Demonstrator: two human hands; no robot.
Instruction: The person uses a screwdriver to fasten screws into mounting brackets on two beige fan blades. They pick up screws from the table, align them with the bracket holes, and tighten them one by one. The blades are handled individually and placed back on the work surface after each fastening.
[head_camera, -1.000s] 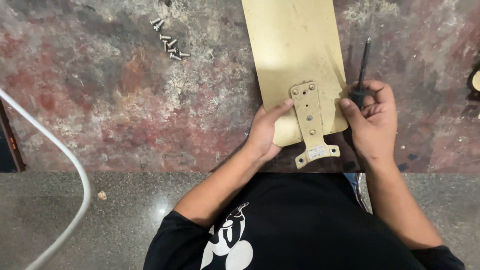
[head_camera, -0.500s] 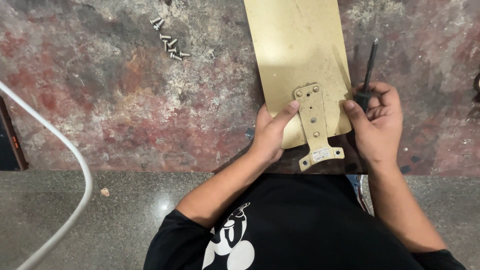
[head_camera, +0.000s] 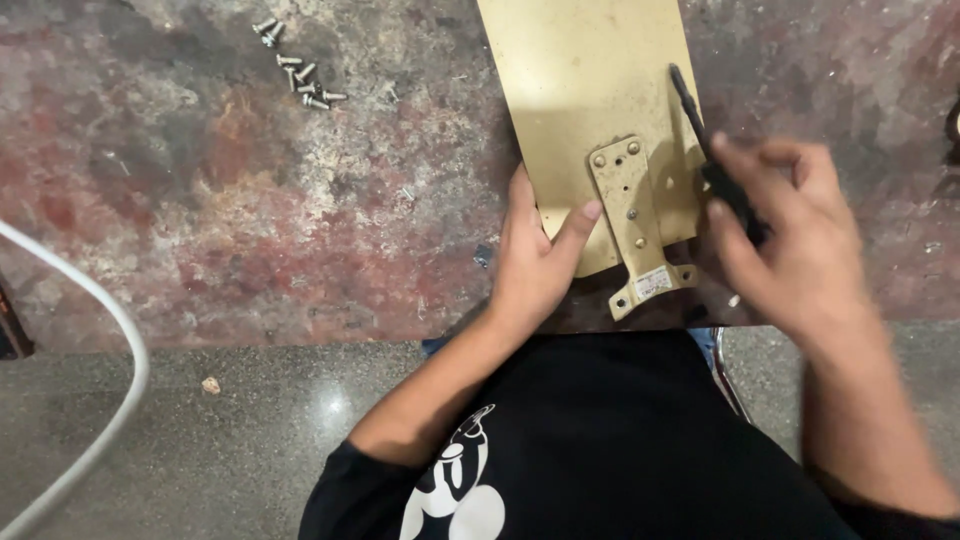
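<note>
1. The right hand has swung in from the panel's edge, fingers closed around a dark screwdriver whose shaft now lies over the tan panel.
2. The left hand still presses the panel flat on the counter, fingers spread open, holding nothing.
3. The bracket sits at the panel's near end, between both hands.
4. Loose screws lie well apart, upper left.

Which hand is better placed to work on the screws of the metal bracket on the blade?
The right hand, probably. It holds the dark screwdriver just beside the bracket, while the left hand presses the gold blade flat.
</note>
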